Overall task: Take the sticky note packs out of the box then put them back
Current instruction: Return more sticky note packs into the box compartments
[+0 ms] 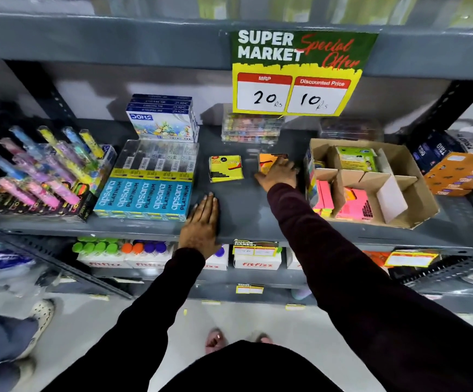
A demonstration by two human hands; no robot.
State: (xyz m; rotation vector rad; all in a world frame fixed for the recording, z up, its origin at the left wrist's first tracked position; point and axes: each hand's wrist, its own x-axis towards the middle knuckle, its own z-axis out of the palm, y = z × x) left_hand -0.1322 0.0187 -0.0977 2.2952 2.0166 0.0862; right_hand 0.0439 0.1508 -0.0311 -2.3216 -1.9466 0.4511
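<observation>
Orange pack (269, 162) lies on the grey shelf (241, 205) under the right hand (279, 174), whose fingers (282, 162) spread over it; whether they grip it I cannot tell. Just left of those fingers lies a yellow pack (225, 168). Right of them stands the cardboard box (404, 165), holding pink packs (354, 203). The left hand (201, 222) rests flat on the shelf edge, fingers straight, holding nothing.

A shop: price sign (297, 75) above stocked stationery shelf (241, 210).
</observation>
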